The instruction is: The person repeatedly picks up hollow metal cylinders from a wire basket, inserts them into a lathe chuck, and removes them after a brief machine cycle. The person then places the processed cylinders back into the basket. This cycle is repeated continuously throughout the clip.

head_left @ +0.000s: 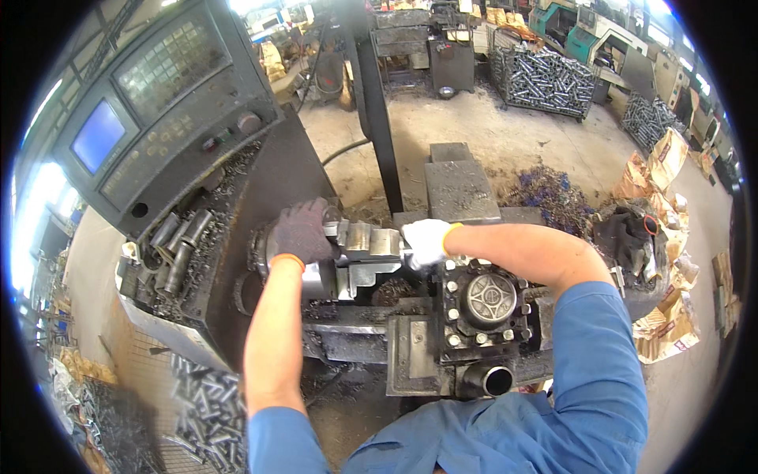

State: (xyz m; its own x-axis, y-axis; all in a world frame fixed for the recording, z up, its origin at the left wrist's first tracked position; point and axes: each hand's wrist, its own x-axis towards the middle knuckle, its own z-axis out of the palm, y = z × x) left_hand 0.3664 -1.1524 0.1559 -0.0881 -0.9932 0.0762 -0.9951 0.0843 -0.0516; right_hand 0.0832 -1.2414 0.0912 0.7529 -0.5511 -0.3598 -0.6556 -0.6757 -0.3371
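Note:
In a dark glove with an orange cuff, my left hand [300, 231] lies over the top of the lathe chuck [320, 276], its fingers curled over the far side. Stepped metal jaws [371, 241] stick out from the chuck toward the right. My right hand [426, 240], in a white glove with a yellow cuff, is closed at the outer end of the jaws. A shiny bit of metal shows at its fingers; what it holds is hidden. Just right of the chuck stands the square tool post [488, 300], with bolts around a round star-marked cap.
A control panel [162, 103] with a blue screen rises at left. Metal cylinders [185, 249] lie on the chip-covered ledge below it. Bins of metal parts [545, 83] stand beyond the machine; more parts [209, 411] lie at lower left. Torn paper sacks [667, 300] are at right.

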